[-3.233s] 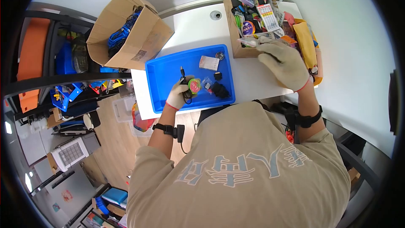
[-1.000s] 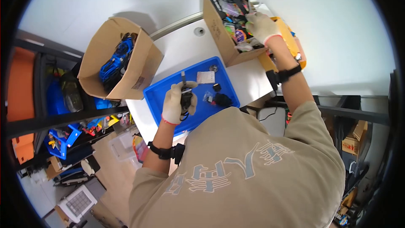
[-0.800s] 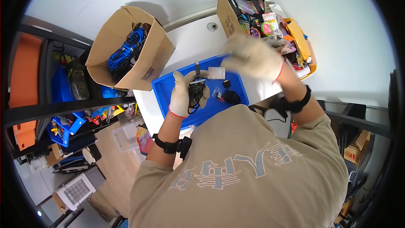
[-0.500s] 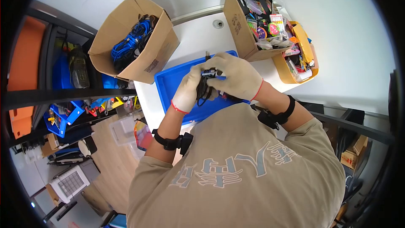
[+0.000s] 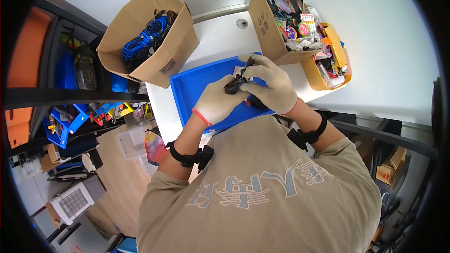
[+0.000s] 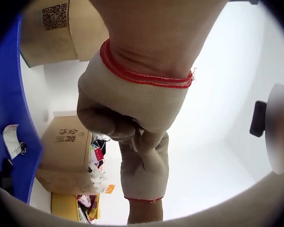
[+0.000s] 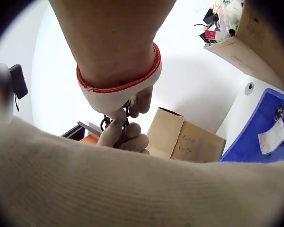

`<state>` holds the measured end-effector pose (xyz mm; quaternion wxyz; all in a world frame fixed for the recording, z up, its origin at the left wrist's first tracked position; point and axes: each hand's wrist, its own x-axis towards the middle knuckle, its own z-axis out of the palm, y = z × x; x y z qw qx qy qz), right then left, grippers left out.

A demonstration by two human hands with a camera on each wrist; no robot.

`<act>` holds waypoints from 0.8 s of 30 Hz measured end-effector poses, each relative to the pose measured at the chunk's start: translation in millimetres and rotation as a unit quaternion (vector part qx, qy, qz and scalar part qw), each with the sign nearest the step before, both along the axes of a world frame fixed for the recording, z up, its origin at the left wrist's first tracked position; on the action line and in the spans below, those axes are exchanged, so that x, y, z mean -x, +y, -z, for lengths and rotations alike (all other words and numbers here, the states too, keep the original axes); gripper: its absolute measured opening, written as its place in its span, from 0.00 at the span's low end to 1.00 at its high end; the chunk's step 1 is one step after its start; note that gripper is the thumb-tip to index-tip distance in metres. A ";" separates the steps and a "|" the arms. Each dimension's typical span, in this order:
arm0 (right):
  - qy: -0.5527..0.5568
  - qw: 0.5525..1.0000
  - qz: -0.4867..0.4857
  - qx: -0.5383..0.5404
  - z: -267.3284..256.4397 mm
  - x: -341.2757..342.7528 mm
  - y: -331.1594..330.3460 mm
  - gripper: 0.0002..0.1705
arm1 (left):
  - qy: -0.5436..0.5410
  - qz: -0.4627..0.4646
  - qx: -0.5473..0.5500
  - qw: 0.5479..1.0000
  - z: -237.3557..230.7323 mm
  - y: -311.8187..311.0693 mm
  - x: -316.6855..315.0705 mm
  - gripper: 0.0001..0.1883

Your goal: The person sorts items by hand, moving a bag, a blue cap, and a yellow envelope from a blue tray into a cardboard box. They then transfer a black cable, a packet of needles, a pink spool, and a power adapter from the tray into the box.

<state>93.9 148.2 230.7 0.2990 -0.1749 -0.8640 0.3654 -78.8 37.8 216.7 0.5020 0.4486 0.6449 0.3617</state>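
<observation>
My cream-gloved left hand [image 5: 216, 101] is clamped on the coiled near end of a black cable bundle [image 5: 233, 86]; my cream-gloved right hand [image 5: 272, 84] pinches it farther up, its long axis slanting away rightward, above the shallow blue plastic tray [image 5: 190, 84].

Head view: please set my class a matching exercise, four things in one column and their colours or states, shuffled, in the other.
1. Tray
2. Table
3. Left glove's cuff edge
4. Coiled cable

A. red
B. black, held by the left hand and right hand
C. white
D. blue

Pairs: 1-D, 2-C, 3-A, 4-B
</observation>
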 end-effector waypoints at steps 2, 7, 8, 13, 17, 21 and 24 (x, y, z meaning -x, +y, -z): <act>0.019 0.999 0.011 -0.035 -2.4 -5.4 2.0 0.16 | 0.055 -0.003 0.000 0.998 -6.7 4.7 -0.4 0.17; 0.013 0.987 0.066 -0.146 -13.6 -12.5 0.5 0.16 | 0.045 -0.107 -0.080 0.990 -24.7 5.1 -24.7 0.22; 0.031 0.984 0.086 -0.151 -13.7 -12.2 2.3 0.16 | 0.046 -0.106 -0.081 0.990 -25.1 4.3 -30.6 0.22; 0.066 0.975 0.126 -0.170 -15.0 -27.9 8.5 0.16 | 0.127 -0.127 -0.351 0.919 7.3 6.5 -51.2 0.26; 0.073 0.977 0.142 -0.142 -16.7 -41.2 12.1 0.15 | 0.161 -0.103 -0.366 0.911 2.1 14.9 -65.4 0.25; 0.035 0.987 0.118 -0.102 -29.5 -64.4 20.2 0.12 | 0.045 -0.119 -0.323 0.938 2.5 20.6 -85.8 0.23; 0.018 0.992 0.108 -0.057 -38.1 -83.6 26.1 0.11 | 0.057 -0.074 -0.302 0.949 -4.6 25.7 -90.5 0.19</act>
